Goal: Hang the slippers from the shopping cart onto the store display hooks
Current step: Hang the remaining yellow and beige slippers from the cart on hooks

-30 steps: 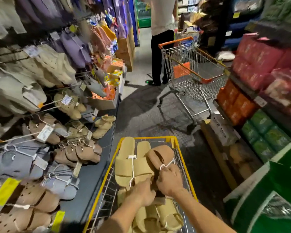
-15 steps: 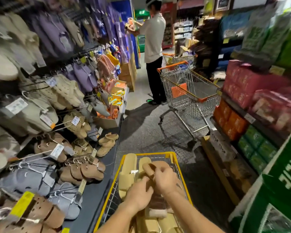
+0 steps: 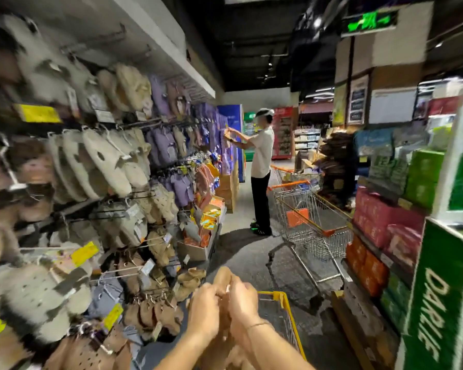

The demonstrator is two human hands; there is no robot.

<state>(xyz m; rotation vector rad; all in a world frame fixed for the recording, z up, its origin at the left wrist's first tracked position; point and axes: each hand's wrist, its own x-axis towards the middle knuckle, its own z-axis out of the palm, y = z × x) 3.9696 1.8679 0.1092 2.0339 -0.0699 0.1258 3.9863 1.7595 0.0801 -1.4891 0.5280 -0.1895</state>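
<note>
Both hands are closed on a pair of tan slippers (image 3: 223,276) raised above the yellow-rimmed shopping cart (image 3: 284,296): the left hand (image 3: 204,309) and right hand (image 3: 242,303) touch, fingers pinched at the top of the pair. Left stands the display wall with hooks (image 3: 123,269) crowded with hung slippers. Far down the aisle a person (image 3: 262,169) works beside an orange-handled cart (image 3: 305,209); stacked boxes (image 3: 385,222) line the right.
</note>
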